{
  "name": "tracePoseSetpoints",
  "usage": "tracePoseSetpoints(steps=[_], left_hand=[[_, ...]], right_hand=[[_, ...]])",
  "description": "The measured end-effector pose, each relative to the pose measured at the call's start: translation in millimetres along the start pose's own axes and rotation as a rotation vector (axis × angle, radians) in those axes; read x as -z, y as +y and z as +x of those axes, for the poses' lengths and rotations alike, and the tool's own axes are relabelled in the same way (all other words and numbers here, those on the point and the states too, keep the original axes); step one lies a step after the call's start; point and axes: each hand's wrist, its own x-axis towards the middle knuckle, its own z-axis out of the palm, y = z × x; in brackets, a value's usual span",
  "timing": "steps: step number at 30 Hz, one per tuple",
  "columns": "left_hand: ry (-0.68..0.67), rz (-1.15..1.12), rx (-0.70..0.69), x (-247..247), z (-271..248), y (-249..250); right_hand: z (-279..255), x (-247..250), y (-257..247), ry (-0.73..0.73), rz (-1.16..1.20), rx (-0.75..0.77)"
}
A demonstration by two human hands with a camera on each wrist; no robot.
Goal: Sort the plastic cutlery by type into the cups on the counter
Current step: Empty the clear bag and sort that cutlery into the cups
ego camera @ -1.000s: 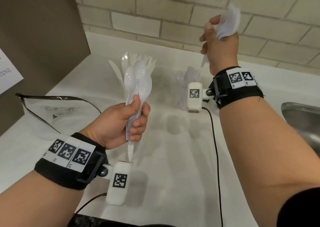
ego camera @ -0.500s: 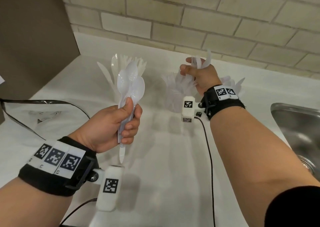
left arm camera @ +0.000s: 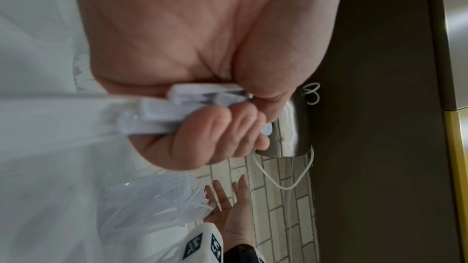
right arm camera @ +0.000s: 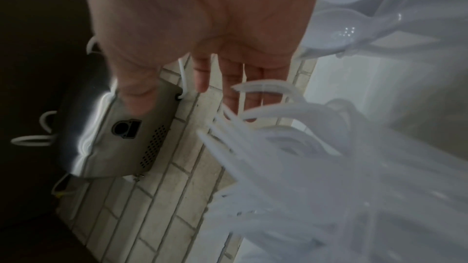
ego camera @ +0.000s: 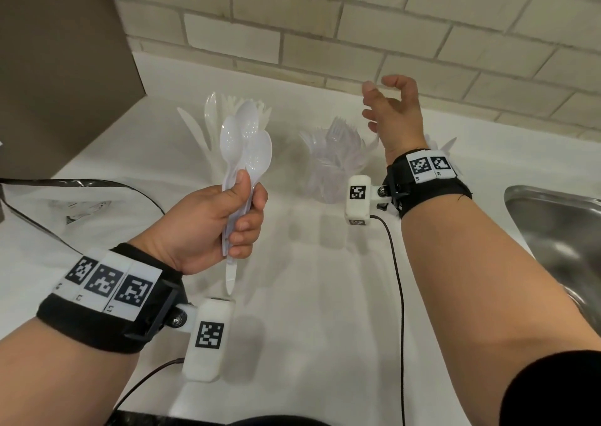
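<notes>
My left hand (ego camera: 224, 220) grips a bundle of white plastic spoons (ego camera: 247, 145) by their handles, bowls up, above the white counter (ego camera: 309, 311); the left wrist view shows the handles (left arm camera: 177, 111) clamped in my curled fingers. Behind the spoons stands a clear cup of mixed white cutlery (ego camera: 211, 123). To its right a clear cup (ego camera: 335, 168) holds forks. My right hand (ego camera: 390, 106) hovers empty just right of and above that cup, fingers loosely spread; the fork tines (right arm camera: 228, 131) show below its fingers (right arm camera: 230, 87). More white cutlery (ego camera: 450, 144) peeks out behind my right wrist.
A steel sink (ego camera: 559, 230) lies at the right edge. A clear plastic bag with a black rim (ego camera: 81, 204) lies on the counter at the left, below a brown panel (ego camera: 58, 61). A tiled wall (ego camera: 325, 28) runs along the back. A steel wall unit (right arm camera: 121, 133) hangs above.
My right hand came down from high with a fistful of forks to the fork cup, let them go there, and now hangs empty beside it. The left hand kept its spoons almost still.
</notes>
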Motion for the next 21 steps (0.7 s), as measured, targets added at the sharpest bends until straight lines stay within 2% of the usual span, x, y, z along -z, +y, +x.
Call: tracePoseSetpoints(steps=[1, 3, 5, 7, 9, 11, 13, 14, 16, 19, 21], left_hand=[[0.005, 0.001, -0.001, -0.5, -0.3, 0.0], [0.016, 0.002, 0.0, -1.3, -0.5, -0.8], [0.025, 0.003, 0.005, -2.7, -0.1, -1.9], [0.015, 0.006, 0.009, -4.3, 0.3, -3.0], [0.012, 0.014, 0.014, -5.9, 0.9, -3.6], [0.02, 0.03, 0.005, -8.0, 1.2, -4.4], [0.03, 0.052, -0.02, -10.0, 1.5, -4.7], [0.034, 0.061, -0.035, -11.1, 2.0, -4.6], [0.034, 0.065, -0.058, -13.4, 3.5, -3.3], [-0.007, 0.077, -0.065, -16.3, 5.2, -1.7], [-0.028, 0.101, -0.053, -18.4, 5.7, -2.5]], right_hand=[[-0.3, 0.5, -0.6, -0.016, -0.029, 0.031], [-4.8, 0.7, 1.2, -0.175, -0.156, 0.046], [-13.5, -1.1, 4.9, -0.373, -0.309, -0.006], [-19.2, -4.9, 8.0, -0.45, -0.362, -0.053], [-21.2, -6.1, 6.0, -0.399, -0.353, 0.0], [-25.9, -4.3, -5.2, -0.291, -0.381, 0.143], [-41.9, -8.7, -20.3, -0.188, -0.25, 0.274], [-53.4, -13.2, -26.8, -0.197, -0.137, 0.301], [-76.4, -24.6, -31.2, -0.375, 0.006, 0.27], [-99.5, -37.1, -23.5, -0.785, 0.001, 0.046], [-109.9, -43.2, -18.3, -0.982, 0.015, -0.058]])
